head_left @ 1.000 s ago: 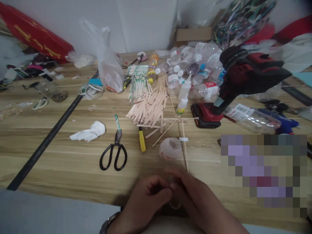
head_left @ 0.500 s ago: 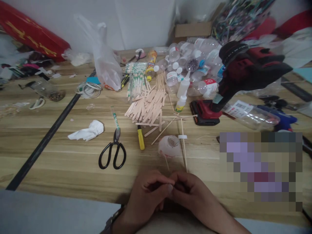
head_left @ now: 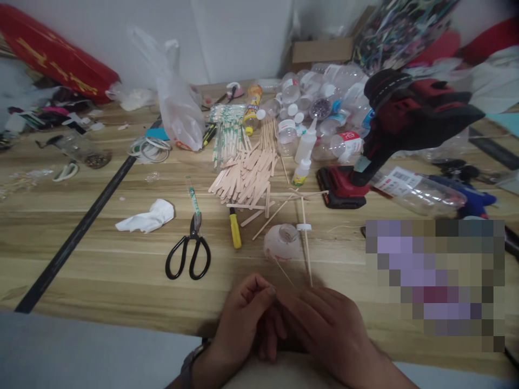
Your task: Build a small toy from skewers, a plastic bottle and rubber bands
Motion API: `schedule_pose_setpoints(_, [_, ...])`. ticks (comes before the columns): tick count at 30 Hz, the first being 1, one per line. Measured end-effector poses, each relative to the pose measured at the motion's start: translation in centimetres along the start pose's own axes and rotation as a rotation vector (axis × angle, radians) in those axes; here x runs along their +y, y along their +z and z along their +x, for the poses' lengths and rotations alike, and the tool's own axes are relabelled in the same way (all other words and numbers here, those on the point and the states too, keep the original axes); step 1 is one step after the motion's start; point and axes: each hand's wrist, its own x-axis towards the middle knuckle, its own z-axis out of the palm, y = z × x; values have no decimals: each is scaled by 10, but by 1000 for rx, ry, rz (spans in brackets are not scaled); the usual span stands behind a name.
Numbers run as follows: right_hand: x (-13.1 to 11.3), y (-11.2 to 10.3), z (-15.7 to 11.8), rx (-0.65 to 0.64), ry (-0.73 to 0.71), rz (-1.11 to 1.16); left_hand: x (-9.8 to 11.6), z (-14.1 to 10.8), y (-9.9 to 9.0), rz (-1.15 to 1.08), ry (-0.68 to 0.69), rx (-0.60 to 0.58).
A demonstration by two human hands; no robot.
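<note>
My left hand [head_left: 248,316] is closed in a pinch near the table's front edge, thumb against index finger. My right hand [head_left: 330,319] meets it at the fingertips, its fingers bent and its back turned up. What they pinch is too small or hidden to make out. A thin pale strand [head_left: 286,272] sticks out beyond my right hand. Just past the hands stands a cut-off clear bottle top [head_left: 279,244] with an open neck. Beside it lies a wooden stick [head_left: 307,254] with a white ring [head_left: 304,227] around it.
Black-handled scissors [head_left: 190,251], a yellow-handled tool [head_left: 235,232] and crumpled tissue [head_left: 148,216] lie to the left. Behind are piled wooden craft sticks [head_left: 247,175], glue bottles [head_left: 305,146] and clear plastic bottles [head_left: 312,89]. A red cordless drill [head_left: 344,186] stands at the right.
My right hand has turned so its back faces up more, its fingers reaching across to my left fingertips. The thin strand has swung to a greater slant. Objects on the table stay put.
</note>
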Motion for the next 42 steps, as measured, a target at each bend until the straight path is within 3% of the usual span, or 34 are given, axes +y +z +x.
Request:
schedule_pose_setpoints(3, [0,-6,0,1,-58,-13,1,1,-1,5,0,-3])
schedule_pose_setpoints(5, [0,-7,2,-55,17,78,3,1,-2,8,23,23])
schedule_pose_setpoints(7, [-1,-5,5,-155,250,358,5,2,-2,-6,45,37])
schedule_pose_setpoints(9, [-1,1,8,-241,626,855,5,4,-2,-31,26,12])
schedule_pose_setpoints(11, [0,7,9,-246,961,1288,5,6,-4,-57,-2,-17])
schedule_pose_setpoints(14, [2,14,8,-163,1149,1483,4,5,-7,-21,36,26])
schedule_pose_setpoints(18, [2,13,9,-96,1164,1492,9,-6,-11,262,226,137])
schedule_pose_setpoints(21, [0,10,13,-78,1159,1452,14,-13,-13,626,513,209])
schedule_pose_setpoints(25, [-2,7,16,-110,1093,1327,15,-16,-13,1209,890,189])
schedule_pose_setpoints(29, [-3,3,16,-96,1022,1181,15,-14,-14,1441,1118,177])
schedule_pose_setpoints(38, [-7,-2,14,-68,970,1034,19,-22,-22,1398,1131,225])
schedule_pose_setpoints(42, [-5,0,7,-118,924,929,16,-26,-25,1083,906,124])
